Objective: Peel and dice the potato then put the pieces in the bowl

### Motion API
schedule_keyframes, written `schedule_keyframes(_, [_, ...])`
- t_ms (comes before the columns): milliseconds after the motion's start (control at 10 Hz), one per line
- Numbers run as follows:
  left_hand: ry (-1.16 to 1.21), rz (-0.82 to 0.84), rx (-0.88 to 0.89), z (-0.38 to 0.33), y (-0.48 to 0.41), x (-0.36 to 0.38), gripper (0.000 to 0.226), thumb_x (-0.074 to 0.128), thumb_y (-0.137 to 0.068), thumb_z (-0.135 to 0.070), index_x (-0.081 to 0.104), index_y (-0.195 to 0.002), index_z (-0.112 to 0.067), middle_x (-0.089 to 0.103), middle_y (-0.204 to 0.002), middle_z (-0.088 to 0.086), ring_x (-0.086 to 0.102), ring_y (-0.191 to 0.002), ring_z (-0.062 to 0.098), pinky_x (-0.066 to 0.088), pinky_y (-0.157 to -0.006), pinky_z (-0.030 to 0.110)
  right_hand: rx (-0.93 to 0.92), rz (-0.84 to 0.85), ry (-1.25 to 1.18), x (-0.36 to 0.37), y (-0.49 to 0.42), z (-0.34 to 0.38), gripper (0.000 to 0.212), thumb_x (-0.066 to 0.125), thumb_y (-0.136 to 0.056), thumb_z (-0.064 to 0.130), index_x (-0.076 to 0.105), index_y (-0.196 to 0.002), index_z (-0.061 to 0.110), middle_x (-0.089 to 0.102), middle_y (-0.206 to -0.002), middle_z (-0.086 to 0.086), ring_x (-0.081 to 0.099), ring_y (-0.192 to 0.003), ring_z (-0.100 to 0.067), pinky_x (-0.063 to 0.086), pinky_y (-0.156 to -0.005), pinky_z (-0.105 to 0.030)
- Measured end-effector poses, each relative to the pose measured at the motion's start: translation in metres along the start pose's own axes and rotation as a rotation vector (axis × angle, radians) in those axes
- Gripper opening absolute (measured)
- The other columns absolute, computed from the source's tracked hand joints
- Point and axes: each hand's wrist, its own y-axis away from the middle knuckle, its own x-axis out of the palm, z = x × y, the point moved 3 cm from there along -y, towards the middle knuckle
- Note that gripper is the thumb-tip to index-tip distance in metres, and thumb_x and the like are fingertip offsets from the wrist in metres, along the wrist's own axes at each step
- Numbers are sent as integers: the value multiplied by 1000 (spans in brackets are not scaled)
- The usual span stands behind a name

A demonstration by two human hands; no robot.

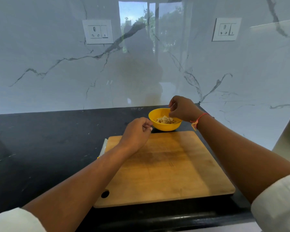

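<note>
The right hand point(182, 108) hovers over the far right rim of a yellow bowl point(164, 127), fingers curled downward with the tips bunched above the contents; whether they pinch anything is too small to tell. The left hand point(137, 131) sits just left of the bowl, knuckles up, fingers curled in with thumb and forefinger close to the bowl's near-left rim; I cannot tell whether it holds anything. Pale diced potato pieces point(165, 120) lie piled inside the bowl. The bowl stands on a black countertop point(40, 139), just beyond the far edge of a wooden cutting board point(166, 164). A pale object point(105, 146) shows at the board's left edge, mostly hidden by the left forearm. A red thread bracelet point(200, 118) circles the right wrist. Both arms wear rolled white sleeves. Behind is a white marble wall point(40, 64).
</note>
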Motion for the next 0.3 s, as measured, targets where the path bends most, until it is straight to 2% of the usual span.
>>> schedule_keyframes(100, [-40, -23, 31, 4, 2, -5, 24, 59, -98, -18, 63, -123, -17, 62, -114, -4, 56, -93, 4, 41, -73, 7, -32, -132, -76, -10, 10, 11, 13, 69, -91, 21, 65, -101, 15, 66, -97, 0, 63, -99, -23, 44, -69, -23])
schedule_keyframes(200, [-118, -51, 84, 7, 11, -11, 30, 60, -98, -24, 60, -128, -19, 60, -124, -3, 56, -109, 9, 44, -87, 14, -85, -187, -133, -7, 38, 25, 19, 65, -95, 37, 64, -101, 19, 67, -102, 2, 62, -97, -17, 44, -70, -22])
schedule_keyframes(300, [-402, 71, 166, 5, 34, -15, 47, 51, -101, -38, 44, -145, -24, 45, -148, -4, 42, -136, 16, 38, -109, 35, -231, -138, 60, 13, 102, 45, 33, 59, -96, 47, 64, -115, 22, 65, -114, 3, 59, -102, -16, 43, -79, -27])
